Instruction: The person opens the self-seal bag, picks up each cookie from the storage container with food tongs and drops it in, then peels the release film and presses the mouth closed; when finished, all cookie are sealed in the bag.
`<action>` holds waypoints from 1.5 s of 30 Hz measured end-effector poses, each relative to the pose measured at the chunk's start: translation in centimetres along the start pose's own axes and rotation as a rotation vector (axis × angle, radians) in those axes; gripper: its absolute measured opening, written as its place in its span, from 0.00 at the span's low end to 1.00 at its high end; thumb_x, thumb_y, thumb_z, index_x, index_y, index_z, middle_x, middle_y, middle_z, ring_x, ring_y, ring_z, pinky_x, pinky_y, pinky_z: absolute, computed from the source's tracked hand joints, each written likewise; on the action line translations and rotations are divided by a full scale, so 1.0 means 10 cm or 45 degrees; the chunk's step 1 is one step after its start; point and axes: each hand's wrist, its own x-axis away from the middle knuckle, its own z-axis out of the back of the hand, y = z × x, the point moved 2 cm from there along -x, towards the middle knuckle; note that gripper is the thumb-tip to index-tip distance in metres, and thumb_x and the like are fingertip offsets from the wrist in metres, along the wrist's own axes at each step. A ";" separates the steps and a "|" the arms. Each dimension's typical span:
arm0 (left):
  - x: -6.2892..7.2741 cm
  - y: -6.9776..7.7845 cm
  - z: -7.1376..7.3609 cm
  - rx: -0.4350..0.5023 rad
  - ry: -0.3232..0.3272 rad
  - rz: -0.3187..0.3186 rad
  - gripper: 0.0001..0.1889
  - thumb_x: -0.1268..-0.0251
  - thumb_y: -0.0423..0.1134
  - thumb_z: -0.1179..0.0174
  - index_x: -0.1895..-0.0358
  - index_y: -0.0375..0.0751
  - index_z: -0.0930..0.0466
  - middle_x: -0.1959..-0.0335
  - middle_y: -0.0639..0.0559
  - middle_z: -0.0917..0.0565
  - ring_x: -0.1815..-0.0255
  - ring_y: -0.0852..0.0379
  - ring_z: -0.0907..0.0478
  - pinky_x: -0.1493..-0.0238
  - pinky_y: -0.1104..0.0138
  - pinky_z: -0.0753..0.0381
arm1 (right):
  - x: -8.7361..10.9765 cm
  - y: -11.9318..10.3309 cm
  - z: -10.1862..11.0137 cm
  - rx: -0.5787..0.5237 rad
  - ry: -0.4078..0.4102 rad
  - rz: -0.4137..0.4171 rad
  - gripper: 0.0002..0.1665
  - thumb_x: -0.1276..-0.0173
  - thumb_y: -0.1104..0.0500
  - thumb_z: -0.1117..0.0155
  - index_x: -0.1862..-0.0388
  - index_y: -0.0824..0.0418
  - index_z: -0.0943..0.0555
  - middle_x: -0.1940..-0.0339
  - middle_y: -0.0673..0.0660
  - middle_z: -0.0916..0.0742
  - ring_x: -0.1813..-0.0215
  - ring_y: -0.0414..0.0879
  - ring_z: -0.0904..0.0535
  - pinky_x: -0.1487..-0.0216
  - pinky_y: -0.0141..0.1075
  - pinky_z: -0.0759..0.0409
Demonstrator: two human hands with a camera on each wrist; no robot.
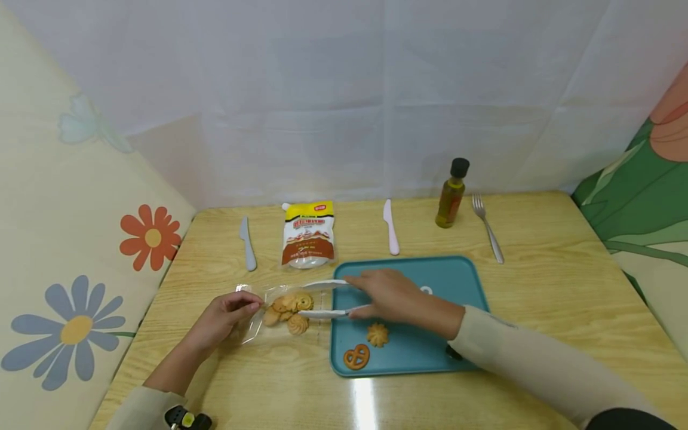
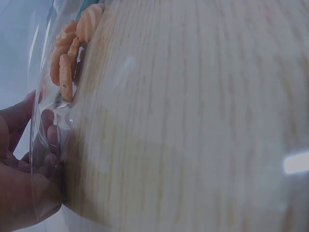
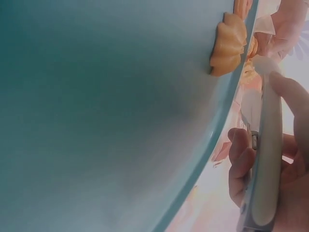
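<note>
My left hand [image 1: 224,318] pinches the edge of a clear plastic bag [image 1: 251,331] lying on the table. Several golden cookies [image 1: 285,306] sit inside it; the left wrist view shows ridged cookies [image 2: 89,23] behind the film. With my right hand [image 1: 395,297] I grip white tongs [image 1: 322,313], their arms parted and pointing left over the cookies. In the right wrist view fingers and thumb wrap the tongs [image 3: 268,159]. Below that hand, a blue-green tray [image 1: 467,280] carries a star-shaped cookie [image 1: 378,335] and a pretzel [image 1: 356,357].
Along the back lie a grey-blue knife [image 1: 248,243], a yellow, white and brown pouch [image 1: 308,235], a pink knife [image 1: 391,227] and a fork [image 1: 488,230]. An oil bottle [image 1: 450,200] with a black cap stands upright. White cloth [image 1: 333,107] hangs behind the table.
</note>
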 end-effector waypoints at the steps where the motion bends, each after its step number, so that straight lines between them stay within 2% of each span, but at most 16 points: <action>1: 0.00 0.00 0.00 -0.002 0.001 0.000 0.14 0.23 0.36 0.41 0.46 0.26 0.18 0.55 0.58 0.17 0.56 0.65 0.26 0.58 0.70 0.26 | 0.02 0.01 0.00 -0.004 0.004 0.002 0.44 0.33 0.36 0.29 0.24 0.55 0.27 0.46 0.55 0.13 0.50 0.48 0.16 0.52 0.45 0.18; 7: 0.00 0.01 0.00 -0.005 0.007 0.004 0.14 0.23 0.36 0.40 0.46 0.26 0.18 0.55 0.57 0.17 0.55 0.65 0.26 0.56 0.70 0.26 | 0.17 0.07 0.01 -0.002 0.028 0.006 0.44 0.34 0.36 0.28 0.25 0.56 0.25 0.49 0.56 0.13 0.51 0.49 0.16 0.52 0.46 0.18; 13: 0.00 0.01 0.00 0.001 0.005 0.014 0.15 0.23 0.36 0.40 0.46 0.25 0.18 0.55 0.57 0.18 0.55 0.65 0.26 0.56 0.71 0.26 | 0.32 0.12 0.00 -0.001 0.047 -0.007 0.44 0.34 0.36 0.28 0.26 0.55 0.25 0.51 0.54 0.13 0.54 0.47 0.17 0.55 0.44 0.18; 19: 0.00 0.01 0.00 0.001 0.009 0.021 0.15 0.23 0.36 0.40 0.46 0.25 0.18 0.55 0.58 0.17 0.54 0.65 0.26 0.55 0.72 0.26 | 0.49 0.18 0.04 -0.008 0.061 -0.009 0.43 0.35 0.38 0.26 0.27 0.57 0.24 0.49 0.55 0.12 0.52 0.48 0.15 0.54 0.45 0.17; 28: 0.00 0.02 0.00 0.010 0.004 0.015 0.14 0.23 0.35 0.41 0.46 0.25 0.18 0.55 0.58 0.17 0.53 0.66 0.25 0.53 0.73 0.25 | 0.72 0.28 0.08 0.011 0.093 -0.004 0.43 0.37 0.38 0.24 0.28 0.57 0.23 0.52 0.54 0.12 0.57 0.43 0.18 0.58 0.41 0.19; 36: 0.01 0.00 0.00 0.020 -0.001 0.007 0.14 0.22 0.36 0.41 0.46 0.25 0.18 0.54 0.55 0.17 0.53 0.65 0.26 0.53 0.72 0.25 | 0.92 0.33 0.11 -0.003 0.094 -0.045 0.44 0.38 0.38 0.23 0.28 0.57 0.23 0.51 0.53 0.12 0.56 0.43 0.17 0.56 0.43 0.18; 45: 0.00 0.00 0.01 -0.002 -0.001 0.017 0.14 0.22 0.36 0.41 0.46 0.26 0.18 0.53 0.53 0.18 0.53 0.64 0.26 0.53 0.72 0.26 | 1.12 0.41 0.11 0.000 0.114 -0.029 0.44 0.39 0.39 0.23 0.29 0.58 0.22 0.51 0.54 0.12 0.54 0.46 0.15 0.54 0.44 0.17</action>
